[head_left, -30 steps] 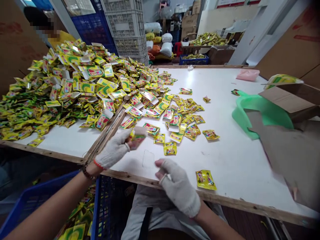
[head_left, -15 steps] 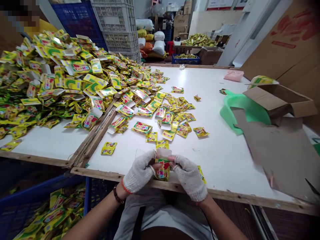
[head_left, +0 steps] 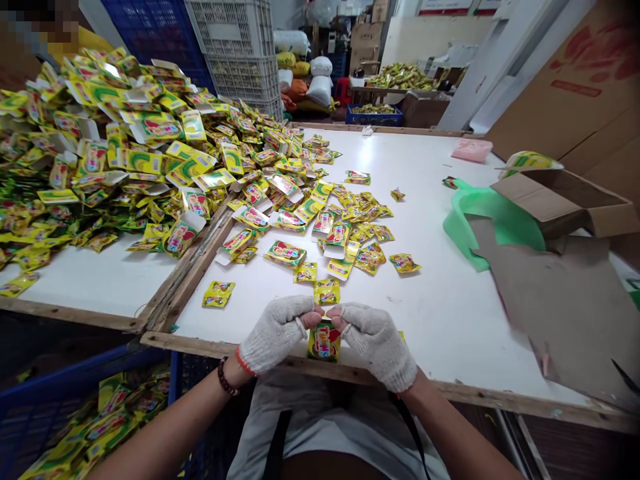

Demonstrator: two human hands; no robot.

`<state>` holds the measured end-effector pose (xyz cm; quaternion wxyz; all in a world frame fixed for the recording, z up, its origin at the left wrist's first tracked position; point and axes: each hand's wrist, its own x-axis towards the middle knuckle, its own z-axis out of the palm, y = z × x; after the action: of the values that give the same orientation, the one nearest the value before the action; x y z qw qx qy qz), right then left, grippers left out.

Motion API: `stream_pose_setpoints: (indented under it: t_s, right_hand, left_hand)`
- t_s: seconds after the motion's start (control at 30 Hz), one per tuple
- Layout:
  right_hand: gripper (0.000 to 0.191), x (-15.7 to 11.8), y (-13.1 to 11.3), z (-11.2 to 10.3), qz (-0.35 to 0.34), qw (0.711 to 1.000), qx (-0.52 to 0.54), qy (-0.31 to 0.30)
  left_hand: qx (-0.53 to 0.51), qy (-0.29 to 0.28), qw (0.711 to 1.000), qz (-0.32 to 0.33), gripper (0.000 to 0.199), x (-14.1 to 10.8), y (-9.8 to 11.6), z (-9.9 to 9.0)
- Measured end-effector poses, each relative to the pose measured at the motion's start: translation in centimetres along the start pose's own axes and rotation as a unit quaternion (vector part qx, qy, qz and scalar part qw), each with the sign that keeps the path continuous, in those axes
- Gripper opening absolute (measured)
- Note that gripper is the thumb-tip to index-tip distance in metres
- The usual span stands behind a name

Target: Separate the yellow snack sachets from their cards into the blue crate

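Observation:
A small green and yellow candy box [head_left: 324, 343] stands at the table's front edge, its printed face toward me. My left hand [head_left: 285, 332], in a white fingerless glove, pinches its top left corner. My right hand [head_left: 379, 341], gloved alike, is closed at its top right corner. The fingertips of both hands nearly meet over the box's upper end and hide most of its flap. Just beyond them lies a yellow sachet [head_left: 327, 292]. Another sachet [head_left: 219, 294] rests to the left, and one more is partly hidden behind my right hand.
A large heap of boxes and sachets [head_left: 150, 130] covers the left side and spills toward the middle. At right are a green plastic piece [head_left: 463, 230], an open carton [head_left: 565, 200] and flat cardboard [head_left: 560, 313]. A blue crate [head_left: 175, 393] with packets stands below left.
The box's white top flap stood up between my hands before; now my fingers have come together over it. The view has shifted slightly.

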<state>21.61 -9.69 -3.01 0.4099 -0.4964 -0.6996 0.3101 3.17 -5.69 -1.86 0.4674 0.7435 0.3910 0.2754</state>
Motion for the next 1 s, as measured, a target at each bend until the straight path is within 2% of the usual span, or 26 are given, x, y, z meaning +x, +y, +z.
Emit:
stream_pose_setpoints:
  t_s: [0.1,0.2,0.33,0.43,0.53,0.6,0.67,0.7,0.73,0.77,0.8,0.83,0.87,0.93,0.97,1.0]
  right_hand:
    - [0.02,0.4,-0.6,-0.1,0.063,0.998,0.007,0.006]
    - [0.02,0.7,-0.5,-0.2,0.077,0.997,-0.005,0.01]
    - [0.023,-0.5,0.3,-0.5,-0.009,0.999,-0.003,-0.039]
    - [0.034,-2.1,0.9,-0.7,-0.092,0.992,-0.042,-0.08]
    - [0.034,-2.6,1.2,-0.8,-0.112,0.985,-0.075,-0.106]
    - [0.029,-2.0,1.0,-0.3,-0.055,0.995,-0.051,-0.066]
    - [0.026,-1.2,0.1,1.0,0.053,0.998,0.003,0.035]
    - [0.025,-0.9,-0.6,2.0,0.103,0.991,0.042,0.077]
    - [0.026,-0.8,-1.6,3.3,0.141,0.982,0.084,0.092]
    - [0.026,-0.9,-2.6,4.6,0.145,0.979,0.127,0.064]
    - [0.025,-1.2,-3.7,6.0,0.113,0.98,0.164,-0.018]
    - [0.027,-1.7,-4.7,7.2,0.063,0.972,0.184,-0.129]
    - [0.031,-2.3,-5.5,8.3,0.02,0.961,0.18,-0.209]
    - [0.041,-3.1,-6.2,9.2,-0.017,0.952,0.154,-0.264]
    - [0.04,-3.2,-6.1,9.0,-0.011,0.957,0.142,-0.253]
    - [0.036,-3.1,-5.6,8.4,0.013,0.967,0.133,-0.217]
  left_hand:
    - [0.021,-0.026,0.999,-0.009,0.021,0.5,0.8,-0.7]
    - [0.045,-0.038,0.998,-0.006,0.021,0.6,0.7,-1.1]
    - [0.085,-0.06,0.991,0.087,0.02,-0.4,-0.1,-1.1]
    - [0.156,-0.068,0.971,0.169,0.02,-1.8,0.0,-0.9]
    - [0.183,-0.109,0.956,0.204,0.02,-2.4,1.1,-1.4]
    - [0.193,-0.108,0.962,0.162,0.024,-1.6,1.8,-2.5]
    - [0.238,-0.051,0.967,0.078,0.03,0.4,1.7,-4.1]
    - [0.277,-0.01,0.96,0.034,0.033,1.7,1.4,-5.0]
    - [0.324,0.025,0.946,-0.005,0.034,3.2,0.9,-5.8]
    - [0.373,0.05,0.926,-0.038,0.036,4.8,0.3,-6.5]
    - [0.414,0.063,0.905,-0.067,0.038,6.3,-0.4,-7.0]
    - [0.446,0.065,0.888,-0.092,0.043,7.6,-1.0,-7.3]
    - [0.467,0.061,0.875,-0.11,0.05,8.7,-1.5,-7.4]
    - [0.483,0.046,0.865,-0.127,0.06,9.8,-2.2,-7.2]
    - [0.484,0.044,0.864,-0.13,0.061,9.9,-2.4,-6.9]
    - [0.484,0.048,0.864,-0.126,0.061,9.7,-2.5,-6.7]
